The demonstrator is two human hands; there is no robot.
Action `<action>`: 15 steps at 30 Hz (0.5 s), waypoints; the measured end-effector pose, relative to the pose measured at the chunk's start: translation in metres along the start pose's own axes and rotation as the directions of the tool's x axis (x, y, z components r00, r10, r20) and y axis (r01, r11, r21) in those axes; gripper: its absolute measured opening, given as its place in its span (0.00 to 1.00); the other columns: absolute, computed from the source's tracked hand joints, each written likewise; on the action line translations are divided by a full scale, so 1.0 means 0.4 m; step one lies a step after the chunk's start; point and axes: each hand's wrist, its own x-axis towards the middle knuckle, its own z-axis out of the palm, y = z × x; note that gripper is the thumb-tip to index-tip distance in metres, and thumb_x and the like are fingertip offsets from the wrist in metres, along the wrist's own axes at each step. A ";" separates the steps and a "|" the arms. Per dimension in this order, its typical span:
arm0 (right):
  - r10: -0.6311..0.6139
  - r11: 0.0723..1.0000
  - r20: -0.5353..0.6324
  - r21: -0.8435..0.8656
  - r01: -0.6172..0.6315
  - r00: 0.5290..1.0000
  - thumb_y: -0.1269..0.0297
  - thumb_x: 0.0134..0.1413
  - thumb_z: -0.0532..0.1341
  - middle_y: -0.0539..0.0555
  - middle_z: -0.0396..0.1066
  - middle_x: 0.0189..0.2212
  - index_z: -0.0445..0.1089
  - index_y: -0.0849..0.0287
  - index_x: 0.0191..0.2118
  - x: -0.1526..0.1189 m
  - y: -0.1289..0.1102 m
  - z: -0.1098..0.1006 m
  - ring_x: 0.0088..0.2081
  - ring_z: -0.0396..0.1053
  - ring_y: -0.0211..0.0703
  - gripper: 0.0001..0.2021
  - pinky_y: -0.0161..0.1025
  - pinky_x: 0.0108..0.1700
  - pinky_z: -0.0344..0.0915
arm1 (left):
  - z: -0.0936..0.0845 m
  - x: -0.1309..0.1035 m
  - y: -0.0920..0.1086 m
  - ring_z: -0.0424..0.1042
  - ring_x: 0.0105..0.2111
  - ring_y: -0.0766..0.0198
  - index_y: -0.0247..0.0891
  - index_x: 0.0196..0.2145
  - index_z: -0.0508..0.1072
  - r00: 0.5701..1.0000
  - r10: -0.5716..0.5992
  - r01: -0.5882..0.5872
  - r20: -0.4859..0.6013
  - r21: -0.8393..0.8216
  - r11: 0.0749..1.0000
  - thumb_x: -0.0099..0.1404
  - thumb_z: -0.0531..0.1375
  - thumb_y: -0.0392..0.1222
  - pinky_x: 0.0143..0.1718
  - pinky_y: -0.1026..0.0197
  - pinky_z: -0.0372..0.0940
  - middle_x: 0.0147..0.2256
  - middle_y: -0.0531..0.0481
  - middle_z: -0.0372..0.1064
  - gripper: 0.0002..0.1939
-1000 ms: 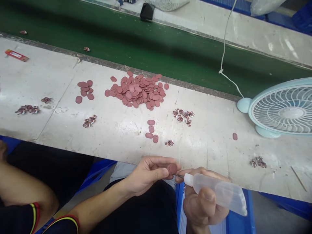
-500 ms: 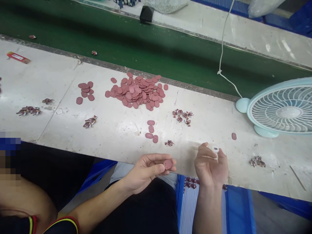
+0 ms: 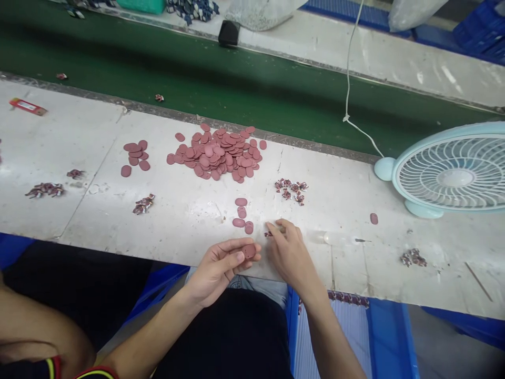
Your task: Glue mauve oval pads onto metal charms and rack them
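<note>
Between the thumb and fingers of my left hand is a reddish-brown oval disc with small holes in it. My right hand is low over the table, its fingertips pinched at a small dark-red and white piece, which they mostly hide. To the right of that hand lies a clear dropper bottle with a thin needle tip. Several loose oval discs lie just beyond my hands. Behind them is a large heap of the same discs.
Small dark-red pieces lie in clusters on the white table. A light-blue fan stands at the right, its white cord crossing a green belt. Below the edge is a blue crate. Another person's arm is at lower left.
My right hand has put the dropper bottle down on the table and moved left to the small dark-red piece. My left hand still holds the disc. The camera view has shifted slightly.
</note>
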 end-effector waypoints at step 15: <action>0.420 0.590 0.149 0.705 -0.394 0.895 0.61 0.52 0.69 0.50 0.78 0.33 0.74 0.53 0.38 -0.143 -0.126 -0.078 0.32 0.77 0.41 0.08 0.36 0.34 0.76 | 0.026 -0.004 -0.035 0.77 0.46 0.54 0.38 0.47 0.79 0.991 0.033 -0.054 0.128 0.167 0.985 0.60 0.68 0.36 0.51 0.54 0.69 0.44 0.42 0.79 0.16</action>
